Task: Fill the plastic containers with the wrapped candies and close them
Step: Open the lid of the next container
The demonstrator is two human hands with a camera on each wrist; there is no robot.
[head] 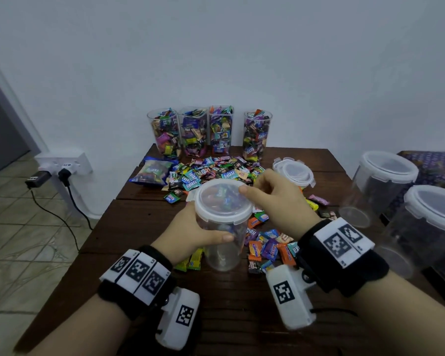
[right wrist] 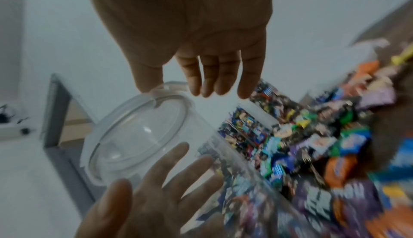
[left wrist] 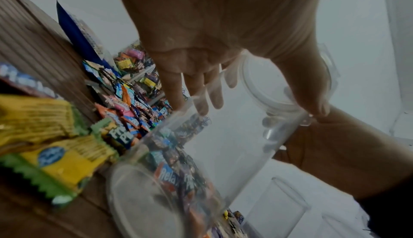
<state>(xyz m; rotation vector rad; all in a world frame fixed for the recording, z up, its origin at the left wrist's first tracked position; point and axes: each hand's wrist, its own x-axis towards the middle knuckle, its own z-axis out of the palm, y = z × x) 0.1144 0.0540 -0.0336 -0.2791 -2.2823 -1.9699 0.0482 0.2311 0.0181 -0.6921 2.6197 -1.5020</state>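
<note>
My left hand (head: 190, 235) grips a clear, empty plastic container (head: 222, 247) round its wall, above the near middle of the table. A white-rimmed lid (head: 224, 201) sits on it. My right hand (head: 272, 199) is at the lid's far right rim, with thumb and forefinger on either side of a latch flap (right wrist: 174, 84). In the right wrist view my left fingers (right wrist: 178, 155) show through the container wall. Wrapped candies (head: 216, 173) lie in a heap behind the container, and more (head: 270, 245) lie to its right.
Several open containers full of candy (head: 193, 132) stand along the wall at the back. A stack of lids (head: 293, 170) and a candy bag (head: 152, 173) lie on the dark wooden table (head: 139, 227). Two lidded empty containers (head: 385, 181) (head: 432, 227) are at the right.
</note>
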